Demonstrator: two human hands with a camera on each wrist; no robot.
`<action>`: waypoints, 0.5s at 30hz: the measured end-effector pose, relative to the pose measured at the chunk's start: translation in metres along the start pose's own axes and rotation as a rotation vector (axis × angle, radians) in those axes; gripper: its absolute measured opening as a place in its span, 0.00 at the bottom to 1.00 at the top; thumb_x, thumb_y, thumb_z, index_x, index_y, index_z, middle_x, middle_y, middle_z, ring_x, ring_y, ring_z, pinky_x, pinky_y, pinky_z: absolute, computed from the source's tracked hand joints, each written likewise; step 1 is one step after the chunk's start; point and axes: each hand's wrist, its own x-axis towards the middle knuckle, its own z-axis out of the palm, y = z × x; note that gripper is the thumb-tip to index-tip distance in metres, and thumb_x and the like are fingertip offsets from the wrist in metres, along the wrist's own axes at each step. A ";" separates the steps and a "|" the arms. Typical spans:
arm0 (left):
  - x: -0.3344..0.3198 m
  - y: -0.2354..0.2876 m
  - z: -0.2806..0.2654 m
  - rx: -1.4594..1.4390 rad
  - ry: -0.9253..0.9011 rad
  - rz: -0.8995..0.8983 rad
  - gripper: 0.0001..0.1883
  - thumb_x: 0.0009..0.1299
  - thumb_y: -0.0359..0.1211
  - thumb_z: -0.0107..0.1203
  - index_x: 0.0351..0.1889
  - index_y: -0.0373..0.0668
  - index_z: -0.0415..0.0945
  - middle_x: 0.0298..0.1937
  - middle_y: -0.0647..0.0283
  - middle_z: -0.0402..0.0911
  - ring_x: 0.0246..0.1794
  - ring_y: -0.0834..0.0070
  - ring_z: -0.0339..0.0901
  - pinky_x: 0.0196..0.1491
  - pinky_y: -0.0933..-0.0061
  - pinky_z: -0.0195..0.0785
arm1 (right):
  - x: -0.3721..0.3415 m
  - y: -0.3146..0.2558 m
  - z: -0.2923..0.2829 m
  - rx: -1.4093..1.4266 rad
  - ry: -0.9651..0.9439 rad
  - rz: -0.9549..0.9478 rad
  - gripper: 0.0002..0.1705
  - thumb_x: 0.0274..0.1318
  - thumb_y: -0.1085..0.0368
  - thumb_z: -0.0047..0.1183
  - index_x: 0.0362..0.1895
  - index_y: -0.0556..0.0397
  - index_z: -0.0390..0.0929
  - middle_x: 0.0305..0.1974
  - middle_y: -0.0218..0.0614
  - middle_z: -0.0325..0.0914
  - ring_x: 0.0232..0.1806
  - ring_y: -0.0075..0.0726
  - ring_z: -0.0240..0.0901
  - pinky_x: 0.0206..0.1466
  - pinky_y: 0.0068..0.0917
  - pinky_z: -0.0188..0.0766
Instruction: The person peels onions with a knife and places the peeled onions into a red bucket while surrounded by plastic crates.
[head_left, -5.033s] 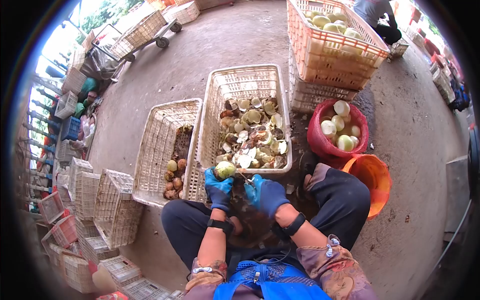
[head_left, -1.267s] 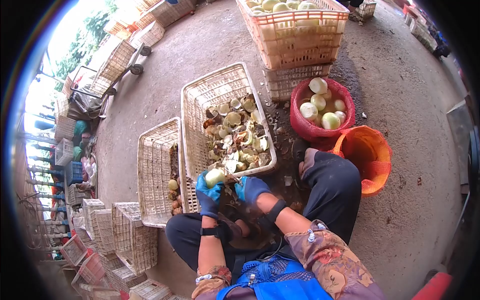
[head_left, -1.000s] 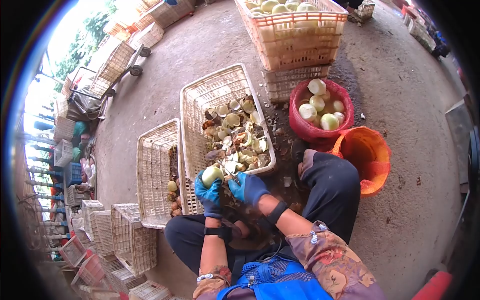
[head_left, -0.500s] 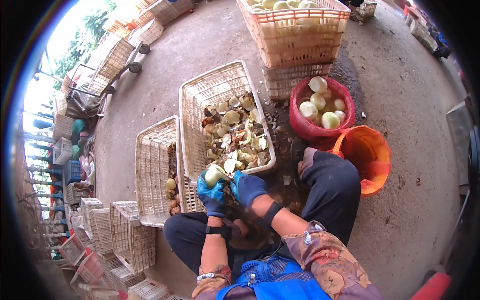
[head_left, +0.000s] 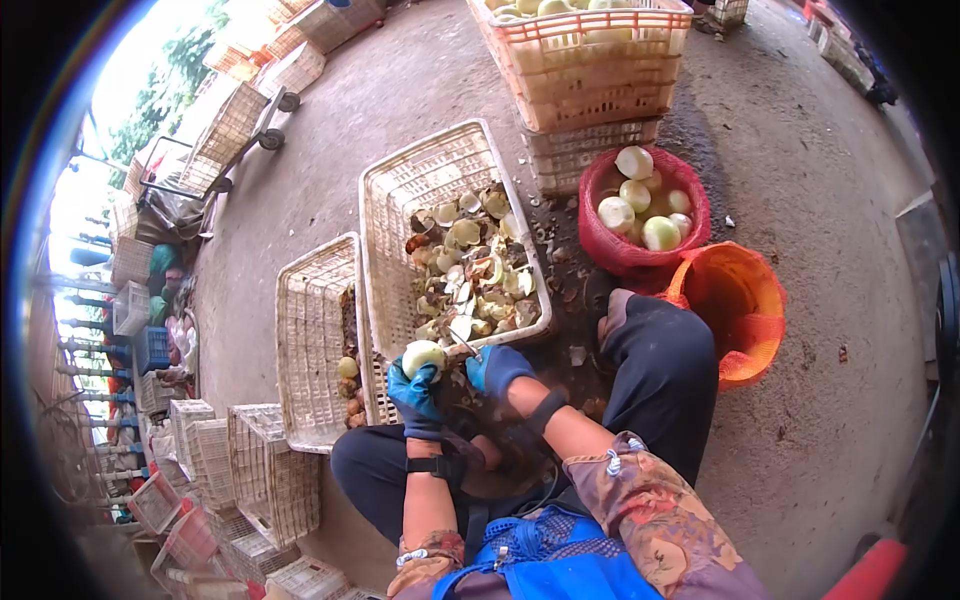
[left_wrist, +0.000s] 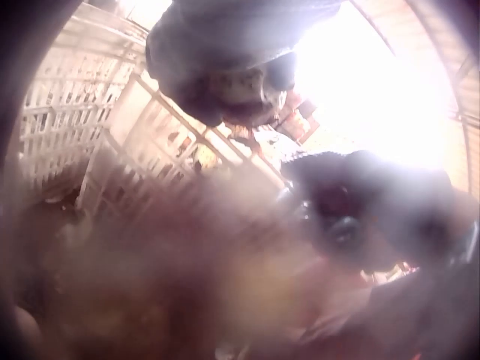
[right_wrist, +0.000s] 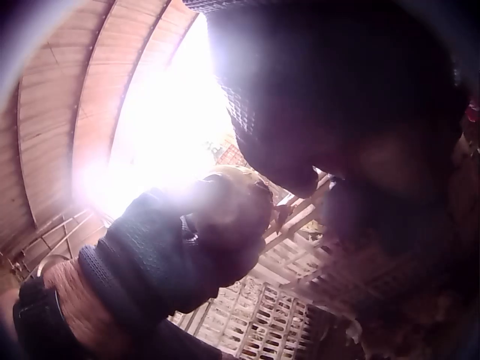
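Note:
In the head view, a pale, mostly white onion (head_left: 424, 358) sits in the blue-gloved left hand (head_left: 415, 398), whose fingers curl round it. To its right, the gloved right hand (head_left: 497, 371) grips a thin metal tool (head_left: 462, 343) that points up and left, its tip over the crate's near edge. A small gap separates the hands. The right wrist view shows the onion (right_wrist: 236, 196) in the left hand (right_wrist: 161, 251), beside the dark right hand (right_wrist: 330, 90). The left wrist view is hazy, with the left hand (left_wrist: 225, 52) at the top.
A white crate (head_left: 372, 262) of onion peelings stands ahead, with another crate (head_left: 297, 340) holding brown onions at its left. Right of them are a red tub (head_left: 590, 232) of pale onions in liquid, an orange bucket (head_left: 762, 335) and stacked crates (head_left: 600, 75). A knee is beside the bucket.
Five seconds ago the held onion was greener; it is now paler. Since half a second ago, the right hand has drawn slightly away from the onion, and the tool shows between them.

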 end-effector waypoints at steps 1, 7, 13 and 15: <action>0.001 0.006 -0.002 0.055 -0.020 -0.037 0.19 0.60 0.26 0.60 0.50 0.40 0.71 0.42 0.62 0.79 0.37 0.73 0.79 0.37 0.72 0.79 | -0.003 -0.003 -0.005 0.010 -0.001 -0.008 0.23 0.57 0.49 0.47 0.46 0.51 0.83 0.47 0.52 0.79 0.50 0.58 0.76 0.53 0.47 0.73; 0.004 0.009 0.007 0.164 0.045 0.007 0.16 0.58 0.27 0.62 0.43 0.39 0.72 0.39 0.62 0.78 0.32 0.75 0.78 0.34 0.74 0.78 | -0.024 -0.011 -0.018 -0.007 0.074 -0.233 0.23 0.57 0.47 0.48 0.46 0.48 0.80 0.42 0.49 0.81 0.43 0.57 0.79 0.46 0.48 0.75; -0.001 0.020 0.024 0.408 0.096 0.115 0.17 0.55 0.26 0.66 0.41 0.38 0.72 0.36 0.64 0.78 0.32 0.78 0.76 0.35 0.77 0.73 | -0.021 -0.006 -0.004 -0.307 0.124 -0.342 0.20 0.59 0.48 0.48 0.51 0.42 0.75 0.38 0.45 0.82 0.40 0.52 0.80 0.41 0.47 0.75; -0.001 0.021 0.026 0.462 0.106 0.144 0.18 0.55 0.27 0.67 0.41 0.37 0.72 0.36 0.65 0.78 0.32 0.78 0.75 0.36 0.77 0.72 | -0.018 -0.006 -0.009 -0.334 0.104 -0.292 0.19 0.58 0.51 0.50 0.50 0.43 0.76 0.38 0.45 0.82 0.40 0.52 0.81 0.41 0.47 0.75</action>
